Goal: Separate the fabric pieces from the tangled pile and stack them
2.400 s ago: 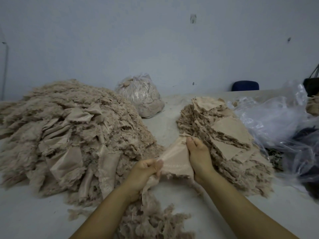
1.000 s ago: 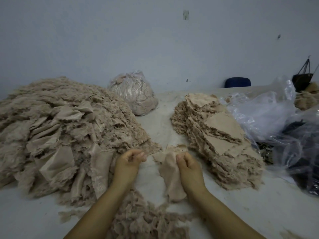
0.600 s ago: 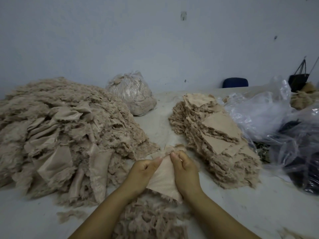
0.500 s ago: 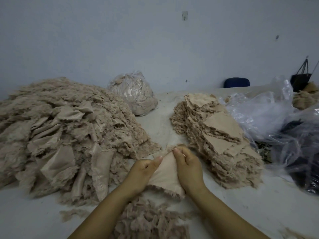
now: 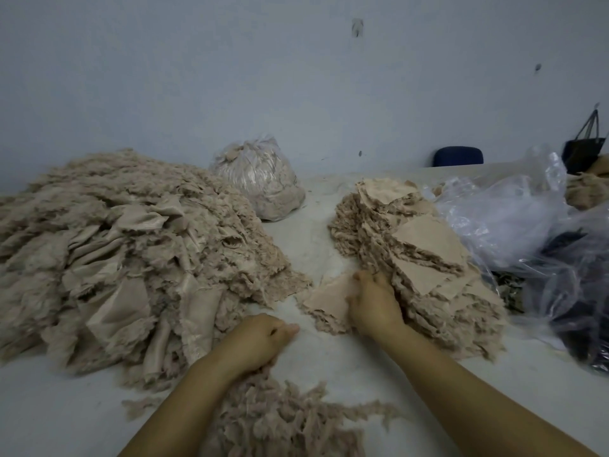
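Observation:
The tangled pile (image 5: 125, 258) of beige frayed fabric covers the left of the table. The stack (image 5: 425, 255) of separated flat pieces stands to the right of centre. One beige fabric piece (image 5: 328, 296) lies on the table against the stack's left foot. My right hand (image 5: 374, 303) grips that piece's right edge, its fingers curled down beside the stack. My left hand (image 5: 260, 341) hangs apart from the piece, fingers curled with the thumb against them, just over a heap of loose frayed threads (image 5: 283, 420). I see nothing between its fingers.
A tied clear bag (image 5: 260, 179) of beige scraps stands at the back by the wall. Crumpled clear plastic bags (image 5: 514, 219) with dark contents fill the right side. A blue chair back (image 5: 458, 156) and a dark handbag (image 5: 583, 150) lie beyond the table (image 5: 306, 235).
Both hands held the piece in front of me. Now my left hand has let go and dropped toward the threads, and my right hand has carried the piece right to the stack's foot.

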`<state>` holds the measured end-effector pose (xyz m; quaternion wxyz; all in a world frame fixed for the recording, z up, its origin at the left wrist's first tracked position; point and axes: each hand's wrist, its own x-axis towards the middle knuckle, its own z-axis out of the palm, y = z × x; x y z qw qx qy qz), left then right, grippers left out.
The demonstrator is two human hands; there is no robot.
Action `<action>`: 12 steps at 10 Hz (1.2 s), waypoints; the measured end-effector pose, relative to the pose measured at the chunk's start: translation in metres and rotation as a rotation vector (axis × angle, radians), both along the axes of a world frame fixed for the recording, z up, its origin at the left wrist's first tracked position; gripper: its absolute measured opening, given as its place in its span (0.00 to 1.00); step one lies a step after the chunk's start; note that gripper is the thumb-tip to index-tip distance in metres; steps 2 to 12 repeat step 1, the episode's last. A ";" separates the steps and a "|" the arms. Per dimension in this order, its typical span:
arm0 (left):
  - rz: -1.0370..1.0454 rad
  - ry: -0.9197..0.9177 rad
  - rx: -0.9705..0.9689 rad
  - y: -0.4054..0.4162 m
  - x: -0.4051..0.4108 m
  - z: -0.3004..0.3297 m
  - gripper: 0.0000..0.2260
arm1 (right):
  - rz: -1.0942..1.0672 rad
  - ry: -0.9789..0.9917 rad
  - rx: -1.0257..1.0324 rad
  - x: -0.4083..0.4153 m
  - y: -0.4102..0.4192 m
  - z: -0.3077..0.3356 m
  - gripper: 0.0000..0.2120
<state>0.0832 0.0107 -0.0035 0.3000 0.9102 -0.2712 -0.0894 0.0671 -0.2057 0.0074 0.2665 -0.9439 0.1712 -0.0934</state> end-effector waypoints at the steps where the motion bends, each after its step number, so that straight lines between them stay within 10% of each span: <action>1: 0.058 -0.099 0.120 0.005 0.002 0.006 0.24 | 0.080 -0.113 -0.107 -0.025 0.002 0.001 0.22; 12: 0.058 -0.099 0.120 0.005 0.002 0.006 0.24 | 0.080 -0.113 -0.107 -0.025 0.002 0.001 0.22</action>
